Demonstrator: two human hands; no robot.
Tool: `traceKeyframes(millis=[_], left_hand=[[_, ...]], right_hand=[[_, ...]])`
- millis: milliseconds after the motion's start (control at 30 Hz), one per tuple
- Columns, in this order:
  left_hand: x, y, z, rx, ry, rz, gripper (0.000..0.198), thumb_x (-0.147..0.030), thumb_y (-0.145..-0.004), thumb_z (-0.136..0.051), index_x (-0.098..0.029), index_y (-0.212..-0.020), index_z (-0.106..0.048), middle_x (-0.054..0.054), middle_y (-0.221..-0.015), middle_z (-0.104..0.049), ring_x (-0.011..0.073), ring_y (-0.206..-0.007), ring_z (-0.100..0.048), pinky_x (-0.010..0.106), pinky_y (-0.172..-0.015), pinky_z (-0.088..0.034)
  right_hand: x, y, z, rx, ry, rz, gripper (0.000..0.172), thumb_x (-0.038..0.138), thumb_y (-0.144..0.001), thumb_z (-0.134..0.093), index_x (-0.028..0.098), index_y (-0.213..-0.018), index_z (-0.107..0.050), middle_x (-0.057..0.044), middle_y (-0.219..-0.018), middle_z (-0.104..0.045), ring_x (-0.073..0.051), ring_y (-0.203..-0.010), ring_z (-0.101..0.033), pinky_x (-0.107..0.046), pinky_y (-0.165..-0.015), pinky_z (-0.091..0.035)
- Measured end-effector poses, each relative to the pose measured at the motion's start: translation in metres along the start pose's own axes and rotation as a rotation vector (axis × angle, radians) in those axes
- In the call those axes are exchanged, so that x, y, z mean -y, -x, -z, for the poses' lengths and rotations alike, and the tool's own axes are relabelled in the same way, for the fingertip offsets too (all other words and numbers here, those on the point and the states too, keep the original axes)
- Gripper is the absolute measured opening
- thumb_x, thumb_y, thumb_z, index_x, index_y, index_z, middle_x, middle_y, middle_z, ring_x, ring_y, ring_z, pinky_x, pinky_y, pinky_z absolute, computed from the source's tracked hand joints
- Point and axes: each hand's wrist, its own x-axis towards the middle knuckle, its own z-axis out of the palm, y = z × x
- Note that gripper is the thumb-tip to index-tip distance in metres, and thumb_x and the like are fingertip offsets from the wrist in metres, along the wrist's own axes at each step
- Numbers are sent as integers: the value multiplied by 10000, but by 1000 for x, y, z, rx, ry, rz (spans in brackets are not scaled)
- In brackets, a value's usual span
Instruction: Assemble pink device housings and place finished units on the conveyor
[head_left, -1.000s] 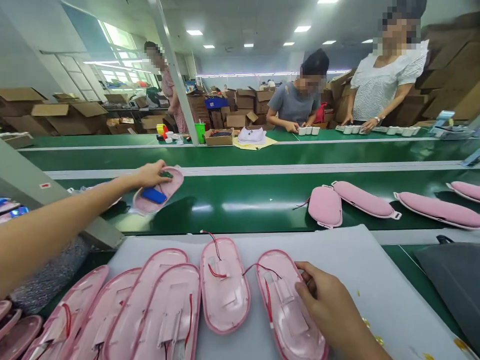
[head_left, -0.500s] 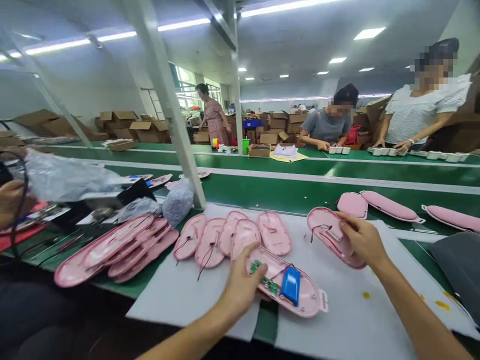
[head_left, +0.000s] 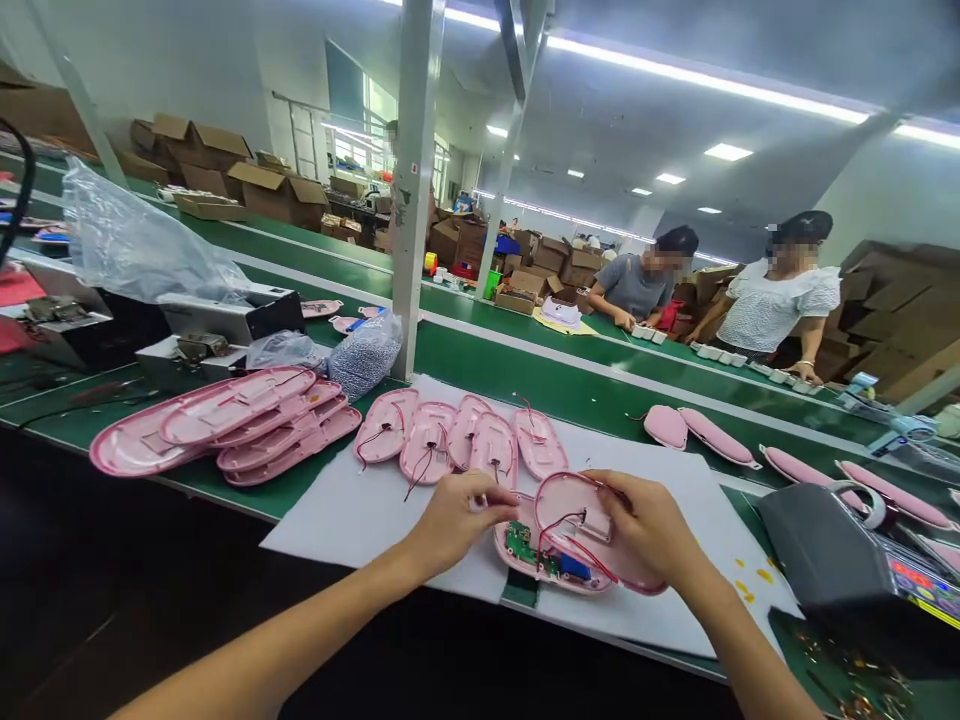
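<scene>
Pink cover [head_left: 559, 493] pinched in right hand [head_left: 646, 525] now overlaps, left of that grip, shell [head_left: 528, 508] containing green board [head_left: 519, 540], blue battery [head_left: 575, 567]; left hand [head_left: 459, 522] nearly closed, hold unclear.

Green bench [head_left: 289, 495]: sheet [head_left: 360, 522], pink shells [head_left: 240, 405]

Over the white sheet [head_left: 360, 528], the right hand [head_left: 649, 520] hides part of the pink cover [head_left: 564, 495], which hides some of the blue block [head_left: 575, 568]. Right of the sheet, the view's edge cuts off the dark machine [head_left: 832, 570], its label [head_left: 926, 588] blurred.
</scene>
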Motion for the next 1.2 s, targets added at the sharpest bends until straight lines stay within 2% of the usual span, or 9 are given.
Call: traceKeyframes(millis=[67, 133, 267, 333, 500, 633, 733, 900, 1200], left_hand=[[-4, -7, -9, -69, 169, 137, 135, -277, -726, -773, -168, -796, -735, 33, -751, -707, 150, -678, -583, 257, -629, -443], [-9, -14, -17, -116, 203, 131, 134, -286, -744, -761, -162, -787, -729, 27, -702, -696, 139, -625, -563, 252, -589, -429], [-11, -25, -25, -301, -110, -219, 62, -208, -820, -683, -215, -817, -745, 61, -876, -671, 192, -862, -584, 342, -786, -479], [-9, -29, -26, -375, -179, -281, 66, -178, -795, -705, -226, -797, -750, 84, -1020, -609, 219, -999, -558, 388, -877, -477], [-4, -32, -30, -244, 130, -54, 23, -179, -782, -719, -195, -775, -734, 85, -1184, -562, 198, -1026, -615, 281, -728, -562], [-3, -31, -32, -302, 32, -147, 69, -140, -785, -704, -202, -775, -731, 78, -1225, -560, 216, -1108, -590, 302, -816, -544], [1, -33, -34, -321, 165, -7, 49, -174, -762, -731, -188, -767, -684, 63, -1177, -596, 182, -922, -659, 273, -694, -556], [5, -35, -38, -297, 543, 283, 557, -225, -619, -848, -233, -1051, -496, 9, -967, -628, 133, -610, -659, 249, -539, -542], [-1, -32, -35, -293, 431, 209, 372, -272, -656, -812, -183, -877, -526, -31, -868, -568, 105, -642, -628, 198, -549, -502]], right_hand=[[8, -9, 1, -11, 94, 59, 365, 268, -947, -349, 261, -1168, -639, -13, -1103, -688, -198, -977, -634, -334, -839, -456], [19, -16, 5, -22, 184, 119, 384, 248, -953, -327, 260, -1198, -623, -23, -1019, -692, -199, -892, -638, -327, -765, -449], [32, -28, 14, -68, 226, 186, 377, 243, -963, -330, 273, -1213, -610, -15, -946, -686, -178, -813, -632, -303, -702, -428], [31, -32, 15, -81, 176, 197, 346, 248, -963, -352, 275, -1174, -625, -2, -985, -691, -165, -839, -638, -288, -718, -432], [26, -37, 5, -123, 136, 182, 281, 234, -935, -418, 267, -1096, -646, 26, -1013, -704, -156, -863, -644, -274, -732, -437], [27, -37, -2, -204, 235, 179, 284, 237, -932, -406, 256, -1081, -647, 18, -964, -704, -160, -772, -636, -284, -649, -413], [24, -36, -2, -192, 173, 173, 272, 260, -932, -413, 269, -1072, -646, 32, -920, -703, -140, -732, -625, -268, -631, -412], [24, -38, -4, -116, 121, 81, 225, 340, -897, -489, 286, -1053, -642, 39, -953, -708, -156, -802, -638, -274, -691, -428], [51, -49, -10, 4, 230, 91, 183, 310, -764, -596, 237, -930, -623, 3, -841, -690, -194, -759, -624, -286, -658, -379]])
